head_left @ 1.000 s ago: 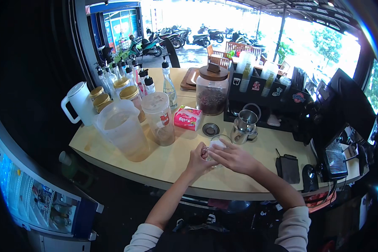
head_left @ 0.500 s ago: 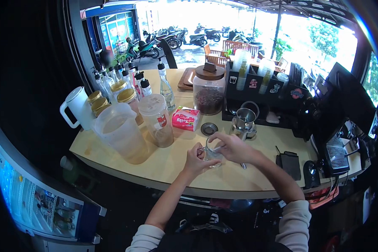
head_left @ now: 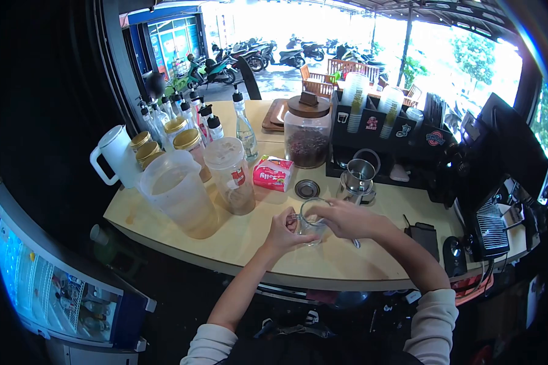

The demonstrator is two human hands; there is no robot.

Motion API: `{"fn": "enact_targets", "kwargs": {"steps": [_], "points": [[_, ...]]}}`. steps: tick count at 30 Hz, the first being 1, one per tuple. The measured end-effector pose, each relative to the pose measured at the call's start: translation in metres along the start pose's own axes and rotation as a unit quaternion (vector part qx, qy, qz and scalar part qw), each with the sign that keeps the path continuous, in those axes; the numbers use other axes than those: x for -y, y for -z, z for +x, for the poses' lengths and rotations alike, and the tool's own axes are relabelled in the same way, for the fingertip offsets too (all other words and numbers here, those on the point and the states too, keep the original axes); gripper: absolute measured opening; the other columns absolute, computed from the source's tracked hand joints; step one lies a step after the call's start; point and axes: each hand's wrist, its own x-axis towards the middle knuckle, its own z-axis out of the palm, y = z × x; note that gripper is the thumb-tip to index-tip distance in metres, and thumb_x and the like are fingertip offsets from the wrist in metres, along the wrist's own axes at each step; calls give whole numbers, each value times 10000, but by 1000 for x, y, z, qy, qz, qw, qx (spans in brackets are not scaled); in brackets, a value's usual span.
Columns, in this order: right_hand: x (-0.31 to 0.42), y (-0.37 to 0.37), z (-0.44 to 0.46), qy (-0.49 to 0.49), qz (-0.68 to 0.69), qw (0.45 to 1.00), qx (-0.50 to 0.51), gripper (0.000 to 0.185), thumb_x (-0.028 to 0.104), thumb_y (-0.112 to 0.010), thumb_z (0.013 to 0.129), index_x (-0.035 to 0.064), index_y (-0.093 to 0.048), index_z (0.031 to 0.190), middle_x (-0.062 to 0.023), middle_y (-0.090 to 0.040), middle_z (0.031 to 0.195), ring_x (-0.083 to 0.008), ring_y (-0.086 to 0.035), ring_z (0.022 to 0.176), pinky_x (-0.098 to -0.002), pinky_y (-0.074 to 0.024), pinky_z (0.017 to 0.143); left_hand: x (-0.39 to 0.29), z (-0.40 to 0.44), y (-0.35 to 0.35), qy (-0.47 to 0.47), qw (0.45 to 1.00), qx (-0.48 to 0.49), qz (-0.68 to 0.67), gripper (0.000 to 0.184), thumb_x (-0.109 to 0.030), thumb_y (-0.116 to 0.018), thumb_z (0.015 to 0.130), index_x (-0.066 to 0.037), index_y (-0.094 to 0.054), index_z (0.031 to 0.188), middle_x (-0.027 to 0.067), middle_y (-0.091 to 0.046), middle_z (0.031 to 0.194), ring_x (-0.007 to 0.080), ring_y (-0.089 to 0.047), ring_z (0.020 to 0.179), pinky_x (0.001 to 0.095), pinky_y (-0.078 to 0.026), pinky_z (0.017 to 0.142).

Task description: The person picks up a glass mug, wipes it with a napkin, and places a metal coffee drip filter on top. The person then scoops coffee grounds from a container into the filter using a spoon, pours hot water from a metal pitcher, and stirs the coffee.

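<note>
A clear glass mug is held just above the near side of the counter. My left hand is closed round its handle side, thumb along the lower wall. The bent fingers of my right hand dip through the rim into the mug; whatever they pinch is hidden. Just behind the mug lies a small round metal lid. A metal drip filter sits on a metal vessel beyond my right hand. Part of a spoon-like metal utensil shows below that hand.
A pink tissue pack, a tall lidded container and a big plastic pitcher stand to the left. Behind are a wooden-lidded jar and a black cup organizer. A black card-like device lies to the right.
My right hand has lowered, its fingers now inside the mug instead of arched over the rim. The mug has tipped slightly, showing more of its opening. The view has shifted a little.
</note>
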Motion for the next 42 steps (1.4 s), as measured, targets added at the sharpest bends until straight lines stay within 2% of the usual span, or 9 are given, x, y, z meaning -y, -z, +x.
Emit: {"fn": "enact_targets", "kwargs": {"steps": [7, 9, 14, 16, 17, 19, 33, 39, 42], "points": [[-25, 11, -11, -61, 244, 968, 13, 313, -23, -484, 866, 53, -499, 1169, -127, -628, 912, -200, -640, 888, -326, -497, 780, 8, 1, 3, 10, 1000, 11, 18, 622, -302, -937, 485, -113, -376, 673, -91, -319, 555, 4, -264, 517, 198, -203, 441], [-39, 1, -7, -43, 404, 885, -226, 270, -9, -482, 889, 45, -515, 1151, -76, -623, 916, -121, -603, 877, -266, -479, 764, 8, 1, 3, 7, 1000, 12, 11, 624, -308, -938, 482, -115, -376, 670, -93, -319, 554, 5, -262, 513, 198, -202, 440], [-56, -24, 39, -81, 226, 933, -268, 188, -13, -468, 926, -9, -538, 1101, -82, -641, 997, -144, -627, 928, -296, -507, 782, 12, 3, 2, -14, 999, 15, 29, 627, -316, -939, 476, -114, -381, 677, -93, -322, 555, 9, -262, 507, 195, -202, 439], [-74, -58, 57, -107, 627, 771, -38, 193, 88, -519, 934, -14, -563, 1093, -57, -610, 1028, -129, -592, 982, -290, -486, 870, 17, 0, -3, -7, 999, -37, -30, 636, -323, -940, 471, -110, -384, 695, -90, -329, 560, 7, -271, 510, 192, -212, 443], [-79, -67, 57, -103, 627, 771, -39, 193, 88, -519, 934, -14, -563, 1093, -57, -610, 1028, -129, -592, 982, -290, -486, 870, 19, -1, -3, -9, 999, -37, -26, 636, -323, -940, 471, -110, -384, 695, -90, -329, 560, 7, -271, 510, 192, -212, 443], [-86, -88, 46, -107, 754, 645, -67, 239, 129, -543, 931, -13, -567, 1121, -66, -599, 1066, -164, -597, 1010, -310, -492, 901, 23, -4, -3, -4, 998, -66, 0, 654, -327, -945, 457, -106, -384, 711, -92, -333, 569, 8, -274, 519, 193, -227, 446], [-17, -107, -26, -109, 454, 769, -437, 274, 1, -406, 965, -41, -609, 1145, -98, -650, 1098, -157, -582, 1067, -286, -441, 939, 8, -7, -9, 8, 997, -68, 38, 708, -358, -946, 449, -115, -324, 682, -84, -276, 565, 31, -244, 518, 219, -216, 436], [-16, -60, -47, -132, 245, 860, -427, 272, -50, -453, 914, -8, -616, 1128, -151, -649, 1112, -244, -605, 1087, -297, -436, 963, -26, 5, -5, -87, 986, -39, 135, 666, -366, -932, 489, -108, -341, 655, -61, -323, 545, 38, -274, 494, 216, -249, 430], [-22, -53, -50, 16, -7, 932, -362, 348, -54, -537, 801, -19, -578, 1144, -153, -605, 1161, -295, -540, 1181, -405, -403, 1021, -46, 8, 3, -132, 977, 14, 167, 653, -444, -907, 506, -97, -374, 649, -31, -360, 525, 66, -333, 448, 239, -298, 419]]}}
